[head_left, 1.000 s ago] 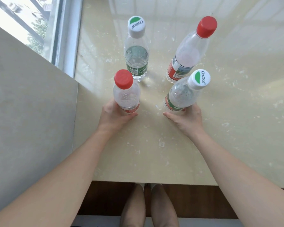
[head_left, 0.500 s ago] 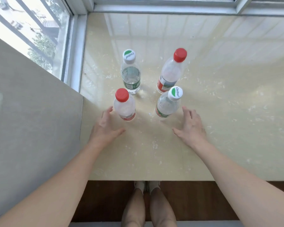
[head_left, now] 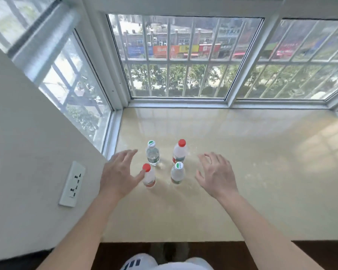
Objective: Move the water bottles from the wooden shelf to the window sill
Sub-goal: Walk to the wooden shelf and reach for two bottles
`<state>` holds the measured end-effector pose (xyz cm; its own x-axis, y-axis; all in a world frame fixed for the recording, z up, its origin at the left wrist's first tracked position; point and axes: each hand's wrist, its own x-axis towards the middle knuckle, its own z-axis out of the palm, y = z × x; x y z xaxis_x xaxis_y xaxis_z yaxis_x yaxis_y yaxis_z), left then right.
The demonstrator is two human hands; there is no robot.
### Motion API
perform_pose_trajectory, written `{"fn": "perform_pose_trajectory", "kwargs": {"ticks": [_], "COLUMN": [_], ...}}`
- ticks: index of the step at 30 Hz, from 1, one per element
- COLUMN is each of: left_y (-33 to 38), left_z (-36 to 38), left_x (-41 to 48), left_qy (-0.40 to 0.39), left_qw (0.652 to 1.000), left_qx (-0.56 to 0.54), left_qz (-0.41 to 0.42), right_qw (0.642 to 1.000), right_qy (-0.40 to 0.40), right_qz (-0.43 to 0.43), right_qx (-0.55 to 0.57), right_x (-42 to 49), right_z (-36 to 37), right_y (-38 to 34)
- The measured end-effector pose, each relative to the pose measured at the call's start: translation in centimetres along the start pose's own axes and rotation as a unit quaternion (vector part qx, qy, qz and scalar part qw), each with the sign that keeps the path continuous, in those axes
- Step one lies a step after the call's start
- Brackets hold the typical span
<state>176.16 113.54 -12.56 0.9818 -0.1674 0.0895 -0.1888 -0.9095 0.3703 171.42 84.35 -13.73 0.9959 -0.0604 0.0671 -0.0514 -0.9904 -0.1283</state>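
Both empty, fingers spread: left hand (head_left: 118, 176) and right hand (head_left: 216, 174) hover either side of four water bottles (head_left: 177, 174). Bottles upright on window sill (head_left: 261, 172), between palms. Probably light, squashy, slick plastic, so grab mid-body, not cap.

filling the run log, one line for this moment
left hand open; right hand open; four clear plastic water bottles upright on beige window sill

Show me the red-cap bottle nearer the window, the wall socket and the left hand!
far red-capped bottle (head_left: 180, 153), head view, on its body below the cap.
wall socket (head_left: 72, 183), head view, middle of its white plate.
left hand (head_left: 118, 173), head view, back of the hand.
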Motion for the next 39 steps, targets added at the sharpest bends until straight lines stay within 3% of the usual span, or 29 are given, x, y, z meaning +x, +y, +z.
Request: {"fn": "perform_pose_trajectory", "kwargs": {"ticks": [12, 21, 26, 31, 39], "left_y": [8.8, 18.5, 23.8, 28.6, 34.9], "left_z": [-5.4, -2.4, -0.2, 0.9, 3.4], "left_x": [2.6, 2.9, 0.4, -3.1, -9.2], "left_qy": [0.017, -0.043, -0.079, -0.108, -0.143], "left_qw": [0.988, 0.945, 0.887, 0.839, 0.768], "left_qx": [0.065, 0.006, -0.021, -0.039, -0.049], "left_qz": [0.136, 0.325, 0.455, 0.532, 0.622], "right_qw": [0.990, 0.973, 0.931, 0.883, 0.820], "right_qy": [0.134, 0.135, 0.140, 0.133, 0.144], "right_qz": [-0.040, 0.182, 0.326, 0.436, 0.544], "right_qx": [-0.002, -0.040, -0.088, -0.115, -0.104], "right_x": [0.3, -8.9, -17.4, -25.3, -33.2], "right_z": [-8.0, -10.8, -12.3, -13.0, -12.8], "right_y": [-1.1, 4.1, 5.6, 6.0, 6.0]}}
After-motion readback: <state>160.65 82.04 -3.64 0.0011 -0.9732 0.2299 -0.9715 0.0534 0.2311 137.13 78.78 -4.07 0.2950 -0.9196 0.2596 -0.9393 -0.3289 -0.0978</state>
